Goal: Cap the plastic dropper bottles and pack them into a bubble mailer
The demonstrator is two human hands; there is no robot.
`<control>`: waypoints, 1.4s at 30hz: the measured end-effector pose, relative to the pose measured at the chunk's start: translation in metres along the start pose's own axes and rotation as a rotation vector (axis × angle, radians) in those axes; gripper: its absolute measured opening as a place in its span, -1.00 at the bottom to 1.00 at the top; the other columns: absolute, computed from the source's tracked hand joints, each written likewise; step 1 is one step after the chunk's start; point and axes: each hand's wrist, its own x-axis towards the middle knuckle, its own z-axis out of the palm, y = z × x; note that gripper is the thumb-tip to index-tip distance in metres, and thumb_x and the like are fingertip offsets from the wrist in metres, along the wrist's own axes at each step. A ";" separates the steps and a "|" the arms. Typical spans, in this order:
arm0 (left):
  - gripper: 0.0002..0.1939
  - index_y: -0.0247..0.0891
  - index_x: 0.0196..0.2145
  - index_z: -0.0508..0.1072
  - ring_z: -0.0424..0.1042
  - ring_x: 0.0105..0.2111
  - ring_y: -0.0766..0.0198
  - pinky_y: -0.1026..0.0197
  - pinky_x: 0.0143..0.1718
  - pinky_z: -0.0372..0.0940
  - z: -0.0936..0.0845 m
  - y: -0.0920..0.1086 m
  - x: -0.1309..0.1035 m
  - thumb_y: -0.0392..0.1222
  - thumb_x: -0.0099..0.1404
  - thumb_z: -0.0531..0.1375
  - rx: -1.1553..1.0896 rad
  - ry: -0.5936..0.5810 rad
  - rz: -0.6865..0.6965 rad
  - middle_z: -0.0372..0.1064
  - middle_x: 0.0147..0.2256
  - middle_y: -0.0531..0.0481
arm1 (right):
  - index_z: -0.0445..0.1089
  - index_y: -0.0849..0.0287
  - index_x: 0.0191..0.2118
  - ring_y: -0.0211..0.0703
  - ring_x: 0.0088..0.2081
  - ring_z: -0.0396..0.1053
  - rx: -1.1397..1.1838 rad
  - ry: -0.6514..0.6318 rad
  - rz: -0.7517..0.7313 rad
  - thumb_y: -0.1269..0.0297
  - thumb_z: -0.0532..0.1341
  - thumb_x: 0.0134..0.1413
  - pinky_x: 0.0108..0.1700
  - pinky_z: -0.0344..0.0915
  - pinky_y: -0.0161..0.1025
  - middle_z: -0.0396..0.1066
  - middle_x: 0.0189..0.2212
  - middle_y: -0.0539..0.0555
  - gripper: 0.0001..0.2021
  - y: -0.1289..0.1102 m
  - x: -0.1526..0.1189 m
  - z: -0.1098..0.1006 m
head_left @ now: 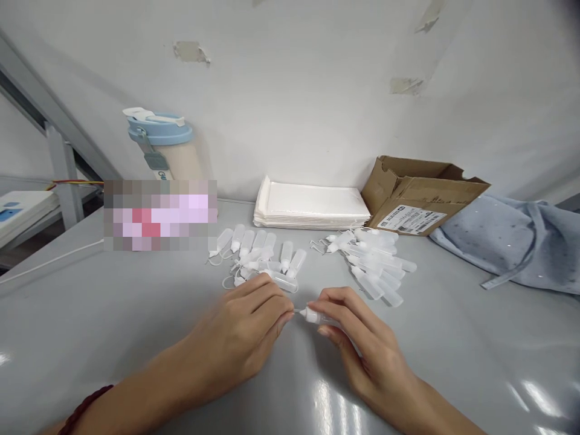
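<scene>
Small bottle [315, 316] between both hands [324, 317]

- beige tumbler [183, 160] with a blue lid [161, 132], upright;
- stack of white envelopes [317, 208], lying flat;
- open cardboard box [426, 202], bearing a white label [408, 219];
- speckled blue-grey cloth [512, 241], rumpled beside the box;
- thin white cable [54, 261]

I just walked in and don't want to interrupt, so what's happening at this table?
A person is working bare-handed on a small squeeze bottle. The right hand holds its body, while the fingers of the left hand pinch a thin piece at its tip. Beyond the hands lie two loose groups of similar bottles, one to the left and one to the right. Behind them are a white stack and an open cardboard box.
</scene>
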 end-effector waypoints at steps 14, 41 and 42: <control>-0.84 -0.29 -0.25 0.32 0.24 -0.33 0.25 0.16 -0.25 0.24 0.006 0.002 -0.002 -0.44 0.34 -0.01 -0.120 -0.038 -0.052 0.31 -0.38 -0.02 | 0.21 0.20 0.03 -0.11 -0.09 0.30 0.039 0.005 0.010 0.62 -0.03 0.15 -0.22 0.39 -0.25 0.20 -0.15 0.20 -0.63 -0.001 -0.002 0.003; -0.90 -0.28 -0.28 0.33 0.29 -0.42 0.27 0.19 -0.36 0.28 0.006 0.005 0.003 -0.41 0.31 0.06 0.066 0.137 -0.024 0.34 -0.45 0.02 | 0.23 0.25 0.01 -0.16 -0.12 0.28 -0.013 0.039 -0.031 0.61 0.02 0.16 -0.19 0.34 -0.29 0.20 -0.17 0.18 -0.68 -0.002 0.004 -0.006; -0.89 -0.28 -0.29 0.33 0.28 -0.42 0.26 0.19 -0.37 0.28 0.006 0.006 0.003 -0.42 0.31 0.06 0.063 0.130 -0.025 0.34 -0.45 0.01 | 0.23 0.25 0.01 -0.16 -0.12 0.28 -0.009 0.034 -0.029 0.61 0.02 0.16 -0.19 0.34 -0.29 0.19 -0.17 0.18 -0.68 -0.002 0.003 -0.005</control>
